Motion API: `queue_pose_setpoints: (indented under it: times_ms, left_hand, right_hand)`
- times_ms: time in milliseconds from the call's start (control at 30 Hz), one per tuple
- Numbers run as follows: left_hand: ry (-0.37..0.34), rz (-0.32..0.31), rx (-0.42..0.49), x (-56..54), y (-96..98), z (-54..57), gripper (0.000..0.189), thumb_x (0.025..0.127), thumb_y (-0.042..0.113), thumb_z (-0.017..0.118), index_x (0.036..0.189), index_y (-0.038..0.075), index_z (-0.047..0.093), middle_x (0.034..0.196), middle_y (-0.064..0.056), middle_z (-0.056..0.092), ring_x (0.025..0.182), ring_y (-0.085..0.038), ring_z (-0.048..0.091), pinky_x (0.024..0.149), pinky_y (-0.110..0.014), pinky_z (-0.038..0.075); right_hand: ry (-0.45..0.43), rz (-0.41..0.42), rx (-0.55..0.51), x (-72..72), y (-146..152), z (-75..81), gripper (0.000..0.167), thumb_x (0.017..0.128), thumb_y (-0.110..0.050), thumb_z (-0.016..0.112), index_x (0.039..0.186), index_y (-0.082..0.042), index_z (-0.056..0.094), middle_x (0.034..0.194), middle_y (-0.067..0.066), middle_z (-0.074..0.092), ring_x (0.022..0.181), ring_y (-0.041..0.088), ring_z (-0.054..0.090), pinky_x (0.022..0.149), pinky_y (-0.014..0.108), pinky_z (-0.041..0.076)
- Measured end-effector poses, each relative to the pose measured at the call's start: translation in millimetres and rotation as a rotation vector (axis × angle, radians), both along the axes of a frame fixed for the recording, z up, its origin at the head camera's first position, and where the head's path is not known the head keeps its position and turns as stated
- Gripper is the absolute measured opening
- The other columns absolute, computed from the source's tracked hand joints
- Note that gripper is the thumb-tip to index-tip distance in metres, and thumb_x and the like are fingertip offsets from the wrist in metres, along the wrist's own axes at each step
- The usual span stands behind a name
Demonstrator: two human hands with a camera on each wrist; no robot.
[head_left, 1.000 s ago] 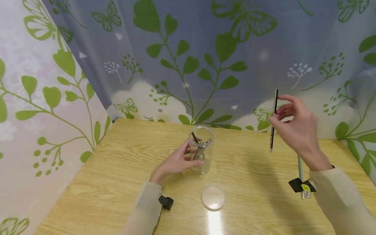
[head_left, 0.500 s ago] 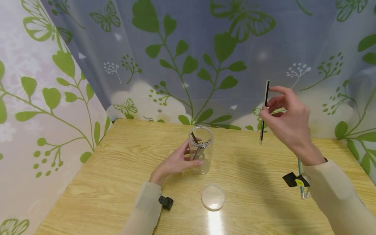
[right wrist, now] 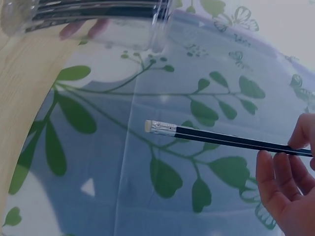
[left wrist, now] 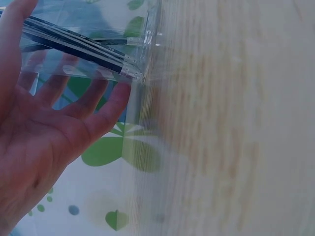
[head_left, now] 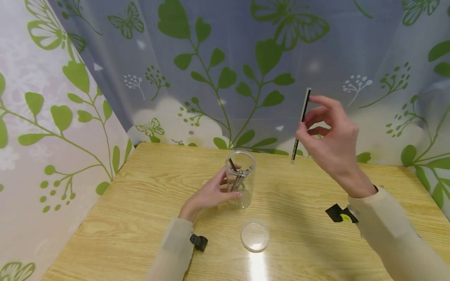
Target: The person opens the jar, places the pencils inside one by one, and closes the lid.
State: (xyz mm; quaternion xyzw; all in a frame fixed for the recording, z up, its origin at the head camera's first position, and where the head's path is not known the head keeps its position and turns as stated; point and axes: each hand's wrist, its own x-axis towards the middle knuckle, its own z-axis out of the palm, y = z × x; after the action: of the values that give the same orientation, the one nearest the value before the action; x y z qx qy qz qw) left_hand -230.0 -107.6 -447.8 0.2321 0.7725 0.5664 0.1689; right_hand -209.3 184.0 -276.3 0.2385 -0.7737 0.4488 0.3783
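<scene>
My left hand [head_left: 211, 192] holds a clear plastic jar [head_left: 247, 198] upright on the wooden table, thumb on the near side and fingers round the back. Several dark-and-silver pencils [left wrist: 83, 46] lean inside the jar; its mouth is uncovered. Up in the air to the right of the jar, my right hand [head_left: 334, 142] pinches a black-and-white striped pencil [head_left: 305, 105] between thumb and fingers. That pencil tilts slightly, and its white eraser end [right wrist: 148, 126] points down, apart from the jar. A round clear lid [head_left: 254, 236] lies flat in front of the jar.
A black device [head_left: 199, 242] is on my left wrist, and a black piece with yellow [head_left: 341, 214] is at my right cuff. The table [head_left: 147, 234] meets a patterned curtain [head_left: 225, 58] at the back. My right forearm hides part of the table.
My right hand has moved left and upward with the pencil, towards the jar's side. Teal pencils seen on the table earlier are now behind the right forearm. The left hand and jar have stayed put.
</scene>
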Motion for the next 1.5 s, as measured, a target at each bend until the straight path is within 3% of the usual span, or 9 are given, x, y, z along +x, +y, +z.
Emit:
queue_pose_setpoints:
  times_ms: [300, 467, 1033, 1267, 1500]
  left_hand:
    - [0.004, 0.001, 0.001, -0.9, 0.5, -0.5, 0.077, 0.091, 0.021, 0.080, 0.151, 0.040, 0.036, 0.156, -0.003, 0.045, 0.143, -0.029, 0.048, 0.115, -0.046, 0.048]
    - [0.004, -0.003, 0.001, -0.6, 0.0, -0.6, 0.078, 0.091, 0.021, 0.080, 0.154, 0.034, 0.035, 0.157, -0.004, 0.044, 0.144, -0.030, 0.047, 0.115, -0.046, 0.048]
    - [0.018, 0.003, 0.000, -0.6, 1.3, -0.3, 0.078, 0.090, 0.020, 0.081, 0.151, 0.041, 0.037, 0.155, -0.004, 0.046, 0.143, -0.030, 0.048, 0.114, -0.045, 0.049]
    - [0.006, -0.001, 0.013, -1.3, 0.7, -1.4, 0.077, 0.091, 0.019, 0.079, 0.151, 0.040, 0.036, 0.156, -0.004, 0.046, 0.143, -0.029, 0.048, 0.115, -0.045, 0.048]
    - [0.006, -0.011, 0.024, -0.9, 1.0, -1.6, 0.076, 0.092, 0.019, 0.079, 0.151, 0.040, 0.037, 0.155, -0.003, 0.046, 0.143, -0.029, 0.048, 0.115, -0.044, 0.048]
  right_hand:
    - [0.061, 0.110, -0.081, 1.4, -25.4, 3.6, 0.052, 0.079, 0.017, 0.065, 0.129, 0.003, 0.059, 0.083, 0.007, 0.064, 0.076, -0.002, 0.062, 0.066, 0.010, 0.055]
    - [0.103, 0.159, -0.105, 3.1, -37.6, 4.3, 0.052, 0.078, 0.018, 0.065, 0.128, 0.005, 0.058, 0.082, 0.018, 0.063, 0.078, -0.001, 0.062, 0.066, 0.010, 0.055]
    - [0.200, 0.285, -0.100, -0.5, -67.4, 0.4, 0.048, 0.080, 0.017, 0.062, 0.127, 0.009, 0.056, 0.084, 0.019, 0.063, 0.081, 0.004, 0.063, 0.068, 0.014, 0.058]
    - [0.195, 0.321, -0.086, -10.9, -74.2, -12.7, 0.049, 0.078, 0.019, 0.063, 0.126, 0.010, 0.056, 0.087, 0.021, 0.063, 0.081, 0.008, 0.063, 0.069, 0.014, 0.058]
    - [0.189, 0.293, 0.000, -17.7, -75.1, -26.0, 0.051, 0.080, 0.018, 0.066, 0.128, 0.009, 0.053, 0.094, 0.022, 0.068, 0.077, 0.016, 0.066, 0.067, 0.017, 0.060]
